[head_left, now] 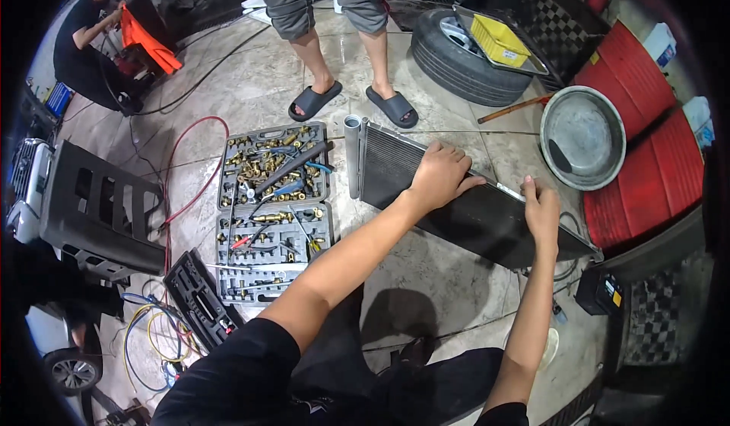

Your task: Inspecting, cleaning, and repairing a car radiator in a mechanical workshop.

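Observation:
A thin black finned car radiator (471, 224) stands on its long edge on the tiled floor, slanting away to the right. A grey metal tube (352, 156) runs up its left end. My left hand (442, 173) lies over the top edge near the middle, fingers on the far side and thumb along the rim. Further right, my right hand (541, 207) grips the same edge between thumb and curled fingers. To the left lies an open grey tool case (328, 205) with brass fittings (266, 160), pliers and screwdrivers in its moulded slots.
Someone in dark slides (315, 100) stands just beyond the radiator. A tyre (464, 61) with a yellow basket (499, 40), a metal basin (583, 138) and red drums (646, 190) lie rightward. Left are a dark plastic stool (103, 205), a red hose (199, 198) and another person (87, 46).

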`<control>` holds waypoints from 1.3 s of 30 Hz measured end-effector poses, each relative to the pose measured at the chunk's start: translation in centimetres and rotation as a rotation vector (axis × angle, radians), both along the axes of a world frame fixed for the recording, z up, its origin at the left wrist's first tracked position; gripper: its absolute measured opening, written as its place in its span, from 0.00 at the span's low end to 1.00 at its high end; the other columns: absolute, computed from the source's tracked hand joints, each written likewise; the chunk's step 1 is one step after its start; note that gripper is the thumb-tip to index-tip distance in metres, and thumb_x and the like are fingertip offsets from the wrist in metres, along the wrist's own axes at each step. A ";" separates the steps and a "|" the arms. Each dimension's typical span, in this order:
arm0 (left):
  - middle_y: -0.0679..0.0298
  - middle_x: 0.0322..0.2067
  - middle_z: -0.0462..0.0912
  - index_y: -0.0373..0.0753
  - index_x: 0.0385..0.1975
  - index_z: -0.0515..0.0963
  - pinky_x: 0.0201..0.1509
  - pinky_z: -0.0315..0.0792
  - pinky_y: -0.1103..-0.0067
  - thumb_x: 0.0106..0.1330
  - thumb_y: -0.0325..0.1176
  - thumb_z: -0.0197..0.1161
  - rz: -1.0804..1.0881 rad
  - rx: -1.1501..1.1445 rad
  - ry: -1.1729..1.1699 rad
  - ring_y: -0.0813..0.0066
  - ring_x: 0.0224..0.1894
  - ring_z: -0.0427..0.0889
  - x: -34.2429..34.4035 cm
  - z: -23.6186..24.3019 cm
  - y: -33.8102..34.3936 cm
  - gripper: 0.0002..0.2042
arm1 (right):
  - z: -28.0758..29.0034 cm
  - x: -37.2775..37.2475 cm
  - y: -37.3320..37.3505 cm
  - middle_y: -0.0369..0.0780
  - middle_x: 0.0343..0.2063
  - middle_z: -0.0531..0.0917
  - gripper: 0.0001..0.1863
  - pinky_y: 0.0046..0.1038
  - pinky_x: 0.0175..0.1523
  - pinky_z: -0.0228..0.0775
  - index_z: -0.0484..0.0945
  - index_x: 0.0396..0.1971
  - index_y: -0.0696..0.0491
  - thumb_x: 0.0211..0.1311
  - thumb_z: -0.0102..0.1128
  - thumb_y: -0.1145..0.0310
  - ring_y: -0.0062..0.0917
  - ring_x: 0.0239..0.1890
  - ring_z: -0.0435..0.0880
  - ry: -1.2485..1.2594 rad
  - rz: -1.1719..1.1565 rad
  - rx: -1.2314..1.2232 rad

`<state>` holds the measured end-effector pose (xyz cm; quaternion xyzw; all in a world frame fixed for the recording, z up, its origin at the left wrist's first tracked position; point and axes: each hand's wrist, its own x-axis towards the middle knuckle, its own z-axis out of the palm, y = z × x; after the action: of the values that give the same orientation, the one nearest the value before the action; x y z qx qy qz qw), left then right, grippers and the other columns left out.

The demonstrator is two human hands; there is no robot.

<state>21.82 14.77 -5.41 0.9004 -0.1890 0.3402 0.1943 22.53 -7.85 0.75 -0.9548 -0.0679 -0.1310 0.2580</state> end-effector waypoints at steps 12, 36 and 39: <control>0.63 0.26 0.79 0.39 0.25 0.79 0.48 0.63 0.72 0.59 0.59 0.53 -0.022 -0.036 -0.052 0.70 0.35 0.77 0.6 -1.3 0.5 0.25 | -1.1 -9.5 -3.6 0.51 0.49 0.76 0.18 0.36 0.58 0.62 0.73 0.49 0.62 0.64 0.52 0.67 0.43 0.53 0.73 -0.294 -0.024 -0.204; 0.69 0.28 0.83 0.44 0.26 0.84 0.51 0.60 0.74 0.52 0.59 0.59 0.132 -0.098 0.094 0.74 0.39 0.77 -0.4 -2.3 -0.9 0.22 | -3.9 -8.2 -2.3 0.33 0.14 0.74 0.18 0.16 0.21 0.55 0.79 0.36 0.58 0.67 0.53 0.56 0.12 0.15 0.68 -0.021 -0.063 0.354; 0.65 0.33 0.84 0.42 0.30 0.85 0.60 0.55 0.70 0.51 0.60 0.59 0.108 -0.113 0.145 0.70 0.44 0.78 0.3 -2.5 -1.1 0.25 | -4.1 -7.8 -2.4 0.33 0.16 0.75 0.17 0.15 0.21 0.55 0.79 0.35 0.57 0.67 0.54 0.56 0.12 0.15 0.68 -0.002 -0.077 0.348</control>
<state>22.09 13.69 -7.92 0.9192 -0.1063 0.2942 0.2392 14.75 -10.22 -3.30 -0.8975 -0.0078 -0.1515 0.4141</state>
